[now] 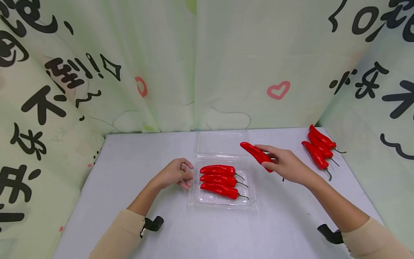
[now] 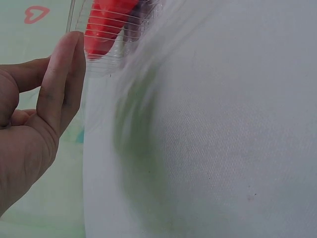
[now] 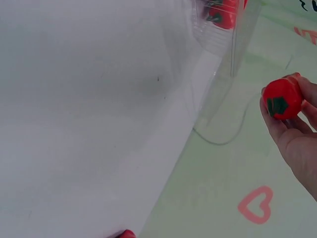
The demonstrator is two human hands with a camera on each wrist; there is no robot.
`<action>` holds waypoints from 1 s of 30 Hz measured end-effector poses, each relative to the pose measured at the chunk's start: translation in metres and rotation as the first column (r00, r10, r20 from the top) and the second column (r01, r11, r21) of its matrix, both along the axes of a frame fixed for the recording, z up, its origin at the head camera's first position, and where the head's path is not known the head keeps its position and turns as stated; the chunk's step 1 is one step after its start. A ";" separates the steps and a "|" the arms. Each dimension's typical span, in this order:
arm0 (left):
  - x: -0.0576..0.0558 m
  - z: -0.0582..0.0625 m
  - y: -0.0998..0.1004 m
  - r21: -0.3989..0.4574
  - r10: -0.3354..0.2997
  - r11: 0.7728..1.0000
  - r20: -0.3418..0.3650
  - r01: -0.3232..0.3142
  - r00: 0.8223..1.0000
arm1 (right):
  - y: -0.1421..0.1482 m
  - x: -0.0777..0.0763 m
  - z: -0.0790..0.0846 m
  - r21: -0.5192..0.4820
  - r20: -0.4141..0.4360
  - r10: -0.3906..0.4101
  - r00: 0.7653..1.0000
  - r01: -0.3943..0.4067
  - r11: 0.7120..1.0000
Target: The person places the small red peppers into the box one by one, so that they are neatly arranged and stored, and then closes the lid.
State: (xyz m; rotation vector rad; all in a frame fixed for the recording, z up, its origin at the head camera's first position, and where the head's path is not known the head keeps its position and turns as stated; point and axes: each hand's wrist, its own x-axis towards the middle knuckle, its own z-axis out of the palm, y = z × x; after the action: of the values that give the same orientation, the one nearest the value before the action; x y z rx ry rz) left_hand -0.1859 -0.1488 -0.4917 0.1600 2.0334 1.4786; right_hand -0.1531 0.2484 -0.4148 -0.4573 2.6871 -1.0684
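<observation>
The right hand (image 1: 285,163) grips a glossy, tapering red pepper (image 1: 256,153) — to its left, a clear ribbed plastic tray (image 1: 224,206), the relaxed left hand (image 1: 176,174) alongside.

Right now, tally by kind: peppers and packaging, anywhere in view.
Red peppers: 7 (3 in the container, 1 in the right hand, 3 on the table)
Clear plastic container, lid included: 1
Total: 8
</observation>
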 end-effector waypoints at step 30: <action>-0.001 0.003 0.001 0.002 -0.008 1.000 0.009 0.008 1.000 | -0.075 0.013 -0.018 -0.033 0.058 0.338 0.939 -0.337 0.941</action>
State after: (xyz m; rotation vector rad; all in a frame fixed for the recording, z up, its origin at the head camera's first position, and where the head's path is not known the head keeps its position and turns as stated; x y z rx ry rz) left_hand -0.1867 -0.1475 -0.4890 0.1622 2.0217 1.4743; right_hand -0.1398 0.1730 -0.4324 -0.8385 2.4238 -0.9929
